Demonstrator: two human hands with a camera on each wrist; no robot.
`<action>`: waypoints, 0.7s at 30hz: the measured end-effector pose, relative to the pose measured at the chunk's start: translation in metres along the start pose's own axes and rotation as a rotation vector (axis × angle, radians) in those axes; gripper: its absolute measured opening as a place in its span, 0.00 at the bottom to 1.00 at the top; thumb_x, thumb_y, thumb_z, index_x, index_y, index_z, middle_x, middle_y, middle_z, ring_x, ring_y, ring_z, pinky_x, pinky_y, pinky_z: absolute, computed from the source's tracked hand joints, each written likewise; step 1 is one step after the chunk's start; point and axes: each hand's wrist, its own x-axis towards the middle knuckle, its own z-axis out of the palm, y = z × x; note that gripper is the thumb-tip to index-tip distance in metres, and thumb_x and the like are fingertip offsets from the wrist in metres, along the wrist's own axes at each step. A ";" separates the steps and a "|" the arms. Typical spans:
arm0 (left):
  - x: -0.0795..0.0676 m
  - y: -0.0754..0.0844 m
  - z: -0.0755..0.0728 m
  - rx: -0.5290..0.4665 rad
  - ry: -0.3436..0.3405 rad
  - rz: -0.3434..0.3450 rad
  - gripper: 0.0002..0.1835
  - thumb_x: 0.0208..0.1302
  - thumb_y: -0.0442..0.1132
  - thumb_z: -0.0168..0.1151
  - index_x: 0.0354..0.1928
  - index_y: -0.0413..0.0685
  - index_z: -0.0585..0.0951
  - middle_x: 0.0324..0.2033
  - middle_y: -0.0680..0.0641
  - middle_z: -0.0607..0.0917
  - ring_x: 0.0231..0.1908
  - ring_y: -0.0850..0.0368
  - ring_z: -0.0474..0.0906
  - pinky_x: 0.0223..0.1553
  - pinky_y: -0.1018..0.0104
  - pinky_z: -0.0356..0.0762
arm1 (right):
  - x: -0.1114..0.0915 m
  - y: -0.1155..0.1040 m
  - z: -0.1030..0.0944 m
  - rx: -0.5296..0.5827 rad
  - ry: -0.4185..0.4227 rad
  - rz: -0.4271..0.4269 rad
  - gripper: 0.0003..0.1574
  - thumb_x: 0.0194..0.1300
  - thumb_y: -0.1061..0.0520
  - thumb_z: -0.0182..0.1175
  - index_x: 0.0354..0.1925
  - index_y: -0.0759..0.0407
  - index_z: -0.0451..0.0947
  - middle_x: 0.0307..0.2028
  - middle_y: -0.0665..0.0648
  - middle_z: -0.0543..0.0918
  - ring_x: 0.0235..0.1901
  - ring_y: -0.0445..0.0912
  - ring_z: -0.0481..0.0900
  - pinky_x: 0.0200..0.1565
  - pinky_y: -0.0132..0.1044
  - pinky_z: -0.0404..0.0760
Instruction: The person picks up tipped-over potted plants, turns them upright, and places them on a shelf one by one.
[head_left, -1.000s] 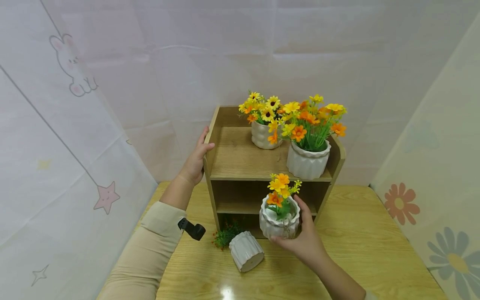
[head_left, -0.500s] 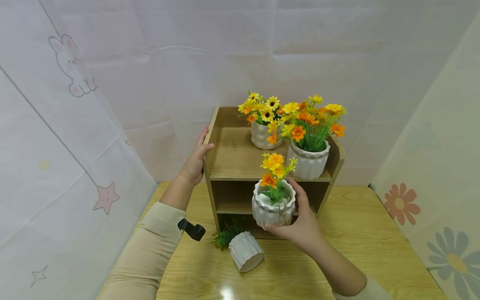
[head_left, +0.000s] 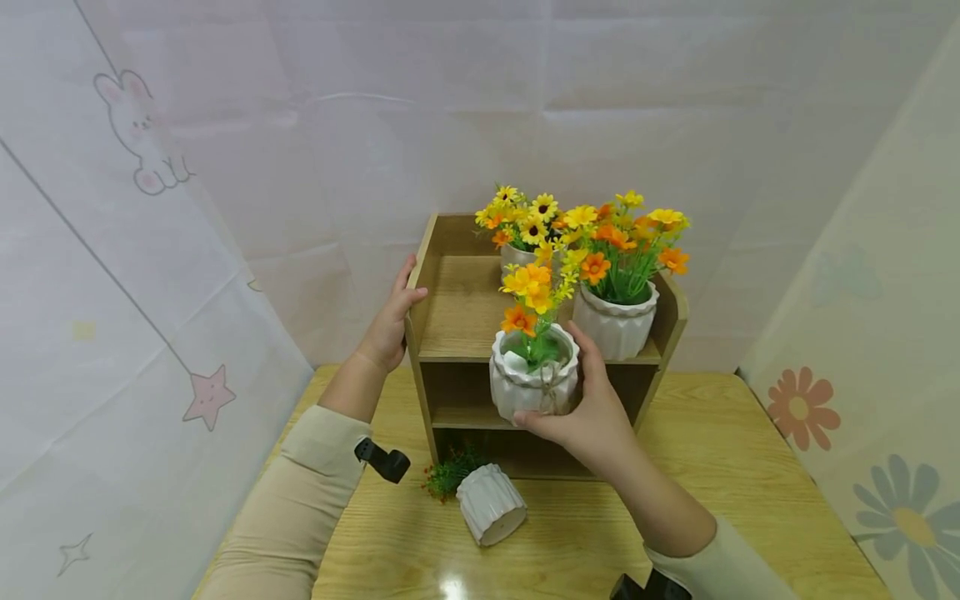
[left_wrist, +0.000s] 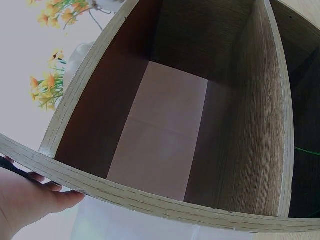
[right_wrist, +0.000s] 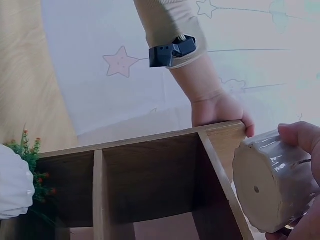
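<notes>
My right hand (head_left: 596,408) grips a white ribbed flowerpot (head_left: 517,387) with yellow and orange artificial flowers. It is held upright in front of the small wooden shelf (head_left: 457,325), below its top board's front edge. The right wrist view shows the pot's underside (right_wrist: 257,182) with a small hole, beside the shelf's top board. My left hand (head_left: 386,329) holds the shelf's left side panel near the top, its thumb at the panel's edge. In the left wrist view, part of this hand (left_wrist: 25,202) shows outside the panel; the rest is cut off.
Two potted flower plants stand on the top board: a bumpy cream pot (head_left: 512,257) behind and a larger white pot (head_left: 615,329) at right. Another white pot (head_left: 491,504) lies tipped over on the wooden table (head_left: 720,467), its green plant (head_left: 453,473) toward the lower compartment.
My right hand has raised the flowerpot and moved it a little left, so it now partly covers the cream pot behind. My left hand has stayed on the shelf's side panel.
</notes>
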 end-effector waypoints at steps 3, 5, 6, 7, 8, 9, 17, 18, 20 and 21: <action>0.000 0.000 0.000 -0.005 -0.001 -0.002 0.41 0.69 0.46 0.41 0.78 0.67 0.35 0.78 0.55 0.34 0.76 0.47 0.35 0.73 0.38 0.39 | 0.007 -0.003 0.001 -0.007 0.009 0.005 0.75 0.44 0.56 0.79 0.77 0.42 0.41 0.72 0.58 0.59 0.70 0.56 0.60 0.67 0.61 0.63; -0.001 0.000 0.000 -0.007 -0.001 -0.005 0.41 0.69 0.46 0.41 0.78 0.67 0.35 0.78 0.55 0.34 0.76 0.46 0.36 0.73 0.38 0.40 | 0.011 -0.005 0.002 -0.005 0.017 0.005 0.75 0.44 0.56 0.79 0.77 0.41 0.40 0.72 0.57 0.59 0.70 0.56 0.60 0.67 0.60 0.63; -0.001 0.000 0.000 -0.008 0.001 -0.006 0.41 0.69 0.46 0.41 0.78 0.67 0.36 0.78 0.54 0.34 0.76 0.46 0.37 0.73 0.38 0.40 | 0.013 -0.005 0.003 -0.004 0.021 0.007 0.75 0.44 0.56 0.79 0.77 0.41 0.40 0.73 0.57 0.58 0.70 0.56 0.60 0.67 0.60 0.63; -0.001 0.000 0.000 -0.010 0.001 -0.006 0.41 0.69 0.46 0.41 0.78 0.67 0.36 0.78 0.54 0.35 0.76 0.46 0.37 0.73 0.38 0.41 | 0.015 -0.006 0.003 -0.003 0.026 0.008 0.75 0.44 0.56 0.79 0.77 0.40 0.41 0.73 0.57 0.58 0.70 0.56 0.60 0.67 0.59 0.63; 0.000 0.000 0.000 -0.012 0.002 -0.005 0.41 0.69 0.46 0.42 0.78 0.68 0.36 0.78 0.54 0.35 0.76 0.46 0.37 0.73 0.38 0.41 | 0.017 -0.007 0.004 -0.004 0.031 0.008 0.75 0.44 0.56 0.79 0.77 0.40 0.41 0.73 0.57 0.58 0.70 0.56 0.60 0.67 0.59 0.63; -0.001 0.000 0.000 -0.013 0.002 -0.005 0.41 0.69 0.46 0.41 0.78 0.68 0.36 0.78 0.54 0.35 0.76 0.46 0.38 0.72 0.38 0.41 | 0.019 -0.007 0.004 -0.002 0.037 0.011 0.76 0.43 0.55 0.80 0.77 0.39 0.41 0.73 0.56 0.58 0.70 0.55 0.60 0.67 0.59 0.63; -0.001 0.001 0.001 -0.011 0.003 -0.004 0.41 0.69 0.46 0.42 0.78 0.68 0.36 0.78 0.54 0.35 0.76 0.46 0.38 0.73 0.38 0.41 | 0.033 -0.013 0.005 0.013 0.064 0.024 0.76 0.45 0.55 0.78 0.77 0.37 0.38 0.74 0.56 0.57 0.72 0.55 0.58 0.67 0.58 0.64; -0.002 0.001 0.001 -0.013 0.003 -0.004 0.41 0.69 0.46 0.42 0.78 0.68 0.36 0.78 0.54 0.35 0.76 0.45 0.38 0.72 0.38 0.41 | 0.035 -0.014 0.006 0.016 0.068 0.022 0.76 0.45 0.56 0.78 0.77 0.37 0.38 0.74 0.56 0.57 0.72 0.55 0.58 0.67 0.58 0.64; -0.002 0.001 0.001 -0.018 0.003 -0.004 0.41 0.69 0.46 0.42 0.78 0.68 0.35 0.78 0.53 0.36 0.75 0.44 0.39 0.72 0.38 0.42 | 0.038 -0.014 0.007 0.022 0.080 0.018 0.76 0.45 0.56 0.78 0.78 0.40 0.38 0.74 0.56 0.57 0.71 0.54 0.59 0.68 0.56 0.64; -0.002 0.001 0.001 -0.019 0.003 -0.004 0.41 0.69 0.46 0.42 0.78 0.68 0.35 0.78 0.53 0.36 0.75 0.44 0.39 0.72 0.38 0.42 | 0.040 -0.014 0.008 0.023 0.088 0.017 0.76 0.45 0.57 0.78 0.78 0.41 0.38 0.74 0.56 0.57 0.71 0.54 0.59 0.68 0.56 0.64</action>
